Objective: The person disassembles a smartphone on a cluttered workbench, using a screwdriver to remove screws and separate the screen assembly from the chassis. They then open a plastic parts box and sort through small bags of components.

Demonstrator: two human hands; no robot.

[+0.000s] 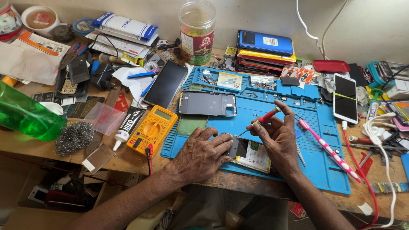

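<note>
An opened phone with its back removed lies near the front edge of a blue work mat. My left hand presses flat on the phone's left end, holding it down. My right hand grips a small red-handled screwdriver, its thin tip pointing down-left into the phone's upper part. The phone's grey back cover lies on the mat just beyond my hands.
A yellow multimeter and glue tube sit left of the mat, a pink toothbrush to the right. A black phone, a white phone, a stack of phones, a plastic jar, a green bottle and cables crowd the bench.
</note>
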